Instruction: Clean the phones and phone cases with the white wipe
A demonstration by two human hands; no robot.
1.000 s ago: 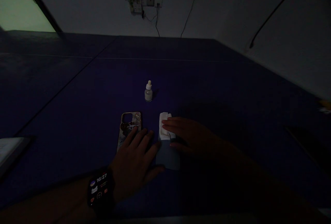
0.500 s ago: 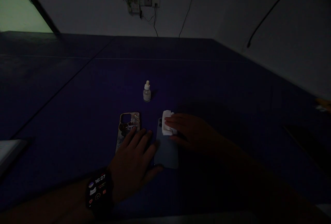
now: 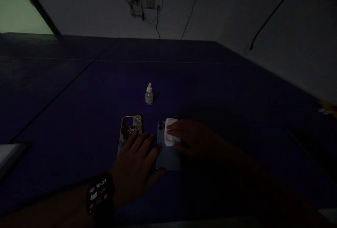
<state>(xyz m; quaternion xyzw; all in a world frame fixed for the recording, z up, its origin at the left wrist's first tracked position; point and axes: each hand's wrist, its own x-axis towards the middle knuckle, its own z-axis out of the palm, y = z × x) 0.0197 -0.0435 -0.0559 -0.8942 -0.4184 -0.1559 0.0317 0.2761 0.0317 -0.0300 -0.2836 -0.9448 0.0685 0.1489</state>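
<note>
A blue-grey smartphone (image 3: 167, 158) lies back side up on the dark blue table, its camera lenses showing at the upper left corner. My right hand (image 3: 191, 136) presses a folded white tissue (image 3: 170, 136) against the phone's upper right part, fingers closed over it. Flat and with fingers spread, my left hand (image 3: 135, 164) rests over the lower part of a patterned phone case (image 3: 127, 135), its thumb and index finger by the phone's left edge. The case's lower end is hidden under that hand. A smartwatch (image 3: 99, 194) sits on my left wrist.
Beyond the phone and case stands a small dropper bottle (image 3: 149, 98). A pale box-like object (image 3: 12, 157) is at the left edge, and a dark flat object (image 3: 308, 147) lies at the right. Wall sockets (image 3: 143, 3) with cables are at the back. The room is dim.
My right hand and the tissue have moved slightly down along the phone's back, showing more of the camera lenses. My left hand stays in about the same place.
</note>
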